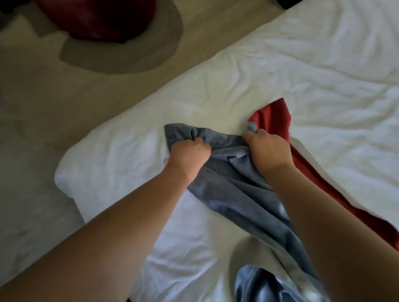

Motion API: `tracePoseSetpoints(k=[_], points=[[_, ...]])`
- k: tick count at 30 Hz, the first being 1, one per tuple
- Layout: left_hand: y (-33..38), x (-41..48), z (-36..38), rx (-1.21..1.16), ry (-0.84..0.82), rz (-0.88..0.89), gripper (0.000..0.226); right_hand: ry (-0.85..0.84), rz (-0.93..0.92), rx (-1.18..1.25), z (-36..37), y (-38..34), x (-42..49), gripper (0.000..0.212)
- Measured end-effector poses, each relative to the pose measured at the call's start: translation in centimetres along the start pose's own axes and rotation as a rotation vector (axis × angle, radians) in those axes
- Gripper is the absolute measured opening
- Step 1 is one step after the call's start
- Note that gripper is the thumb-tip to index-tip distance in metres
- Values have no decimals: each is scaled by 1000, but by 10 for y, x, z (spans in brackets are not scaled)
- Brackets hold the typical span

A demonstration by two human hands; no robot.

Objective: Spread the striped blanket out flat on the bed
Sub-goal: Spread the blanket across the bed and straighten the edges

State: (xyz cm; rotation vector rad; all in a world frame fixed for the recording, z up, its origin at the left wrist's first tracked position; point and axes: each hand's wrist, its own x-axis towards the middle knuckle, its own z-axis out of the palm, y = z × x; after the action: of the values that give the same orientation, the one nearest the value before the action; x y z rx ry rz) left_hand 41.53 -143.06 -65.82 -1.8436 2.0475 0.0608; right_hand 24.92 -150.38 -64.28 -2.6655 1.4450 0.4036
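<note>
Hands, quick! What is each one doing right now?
Left hand: closed, gripping the blanket at its blue-grey edge.
Right hand: closed, gripping the same blanket where grey meets red.

The striped blanket (235, 193) is blue-grey cloth with a red band along its right edge and what appears to be a pale grey band lower down, where the view blurs. It lies bunched and twisted across the near corner of the bed (335, 73), whose white sheet is creased.
</note>
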Motion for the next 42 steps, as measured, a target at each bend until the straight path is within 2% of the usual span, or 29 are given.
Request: tracePoseSetpoints(k=[1,4,7,10,16,20,22,24,26,27,29,30,31,33,34,36,39,42], points=[[-14,-2,-2,39,21,-40,8,9,-4,-5,-2,-10,10,20],[-48,-5,6,26,27,-127,18,30,7,0,-6,-36,35,20],[-70,-8,18,33,119,-129,17,35,17,-1,-7,-55,56,20],[-103,-4,22,-9,150,-142,18,55,18,-2,-10,-75,82,22],[-162,8,34,55,239,-190,20,131,84,85,-20,-112,138,18],[-199,7,55,67,264,-228,20,171,-20,68,-31,-141,176,16],[-217,6,63,72,256,-293,19,172,-95,90,-38,-157,195,15],[-232,4,75,-34,222,-406,15,117,-190,142,-40,-169,215,15],[-238,4,84,-285,77,-503,18,-34,-225,153,-42,-180,230,22],[-237,3,84,-356,57,-532,19,-27,-169,101,-40,-188,234,30],[-226,-2,81,-389,114,-560,20,212,108,68,-55,-194,238,65],[-217,-4,78,-414,168,-554,22,337,193,159,-60,-191,237,83],[-206,-5,73,-449,220,-539,25,255,52,143,-66,-184,232,84],[-180,-10,65,-538,291,-496,36,138,-521,91,-51,-148,219,67],[-167,-12,60,-573,292,-471,41,137,-659,66,-53,-130,211,61],[-143,-16,56,-585,234,-420,49,112,-686,-29,-56,-104,193,62],[-129,-14,59,-558,170,-439,41,-140,-610,-227,-48,-79,176,72],[-138,-2,57,-523,267,-419,13,-128,-553,-165,-45,-75,174,46]])
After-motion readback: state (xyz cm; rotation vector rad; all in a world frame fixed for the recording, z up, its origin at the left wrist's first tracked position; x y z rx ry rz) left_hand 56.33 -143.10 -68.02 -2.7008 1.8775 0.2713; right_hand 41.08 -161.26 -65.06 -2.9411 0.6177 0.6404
